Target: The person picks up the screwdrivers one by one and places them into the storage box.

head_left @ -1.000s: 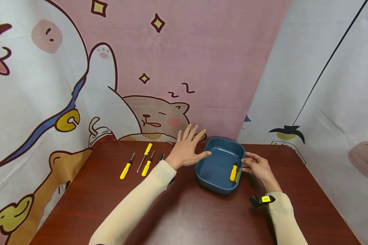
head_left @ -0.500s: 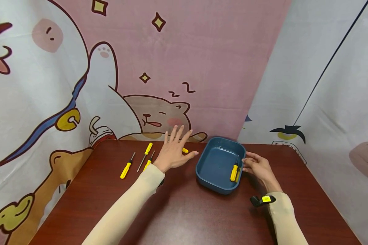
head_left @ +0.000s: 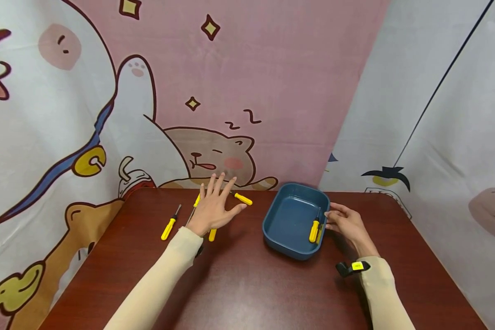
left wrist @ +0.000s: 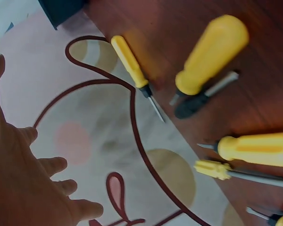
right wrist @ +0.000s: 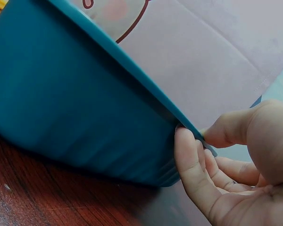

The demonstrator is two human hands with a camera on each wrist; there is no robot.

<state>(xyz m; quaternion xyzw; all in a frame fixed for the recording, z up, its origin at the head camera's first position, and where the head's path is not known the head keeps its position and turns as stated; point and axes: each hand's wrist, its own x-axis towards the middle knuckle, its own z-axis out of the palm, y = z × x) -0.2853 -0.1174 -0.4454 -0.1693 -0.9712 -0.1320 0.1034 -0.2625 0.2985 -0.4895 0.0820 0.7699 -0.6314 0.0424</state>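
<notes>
My left hand (head_left: 212, 208) hovers with spread fingers over several yellow-handled screwdrivers on the table, holding nothing and partly hiding some. One screwdriver (head_left: 242, 198) lies just right of its fingers; another screwdriver (head_left: 169, 229) is at the far left. In the left wrist view, a thick-handled screwdriver (left wrist: 214, 52) lies close to a tool with a black grip (left wrist: 192, 105). My right hand (head_left: 348, 228) pinches the right rim of a blue rectangular box (head_left: 286, 227) between thumb and fingers, seen closely in the right wrist view. Inside that box, a yellow screwdriver (head_left: 315, 231) lies beside a second yellow-handled tool (head_left: 319, 234).
A dark reddish wooden table (head_left: 247, 284) carries everything and ends at a cartoon-printed cloth (head_left: 297, 91) hanging along its back edge. The box stands close to that cloth. A black band with a yellow label (head_left: 356, 266) is on the right wrist.
My left hand has moved left, from beside the box to above the screwdrivers, uncovering the one near the back edge. My right hand has stayed at the box rim.
</notes>
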